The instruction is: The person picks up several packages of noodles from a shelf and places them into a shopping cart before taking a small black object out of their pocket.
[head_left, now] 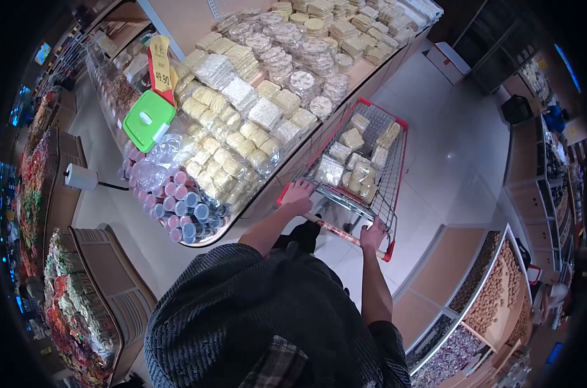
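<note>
A shopping cart (397,169) with a red-edged wire basket stands ahead of me, alongside the display counter. My left hand (297,196) is on the left end of its handle (335,231), fingers pointing forward over the bar. Toward the right end, my right hand (373,235) grips the same handle. Inside the basket lie several clear-wrapped packs of pale dried noodles, among them a white pack (330,171) near the handle and a yellowish pack (363,173) beside it. The undersides of both hands are hidden.
The counter (267,184) at left holds stacked noodle packs (213,165), lidded jars (190,213), a green-lidded box (149,121) and a price sign (162,68). Wooden bins (494,291) of dried goods stand at right. Pale tiled floor (448,155) stretches ahead.
</note>
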